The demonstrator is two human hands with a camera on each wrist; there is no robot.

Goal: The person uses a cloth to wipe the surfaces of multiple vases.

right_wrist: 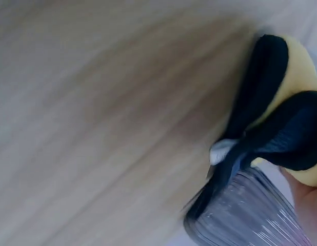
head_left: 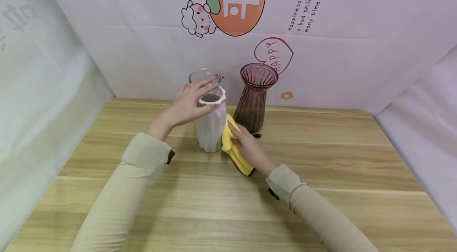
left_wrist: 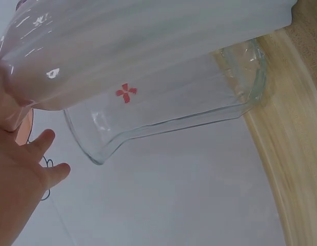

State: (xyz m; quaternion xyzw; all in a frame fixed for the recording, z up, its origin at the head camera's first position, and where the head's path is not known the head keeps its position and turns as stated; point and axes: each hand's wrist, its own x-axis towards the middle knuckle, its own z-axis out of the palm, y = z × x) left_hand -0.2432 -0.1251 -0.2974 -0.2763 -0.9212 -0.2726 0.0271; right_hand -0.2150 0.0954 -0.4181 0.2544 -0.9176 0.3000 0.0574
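A white fluted vase (head_left: 210,133) with a scalloped rim stands upright on the wooden table. My left hand (head_left: 187,105) grips it at the rim, thumb on the near side and fingers across the far side. In the left wrist view the white vase (left_wrist: 148,46) fills the top. My right hand (head_left: 250,147) holds a folded yellow cloth (head_left: 233,147) against the vase's right side. The cloth's black edging (right_wrist: 263,77) shows in the right wrist view, which is blurred.
Behind the white vase stands a clear glass vase (left_wrist: 184,97), mostly hidden in the head view. A purple ribbed glass vase (head_left: 252,105) stands just right of the cloth, near the back edge. A printed white backdrop (head_left: 153,45) rises behind the wooden table (head_left: 342,164).
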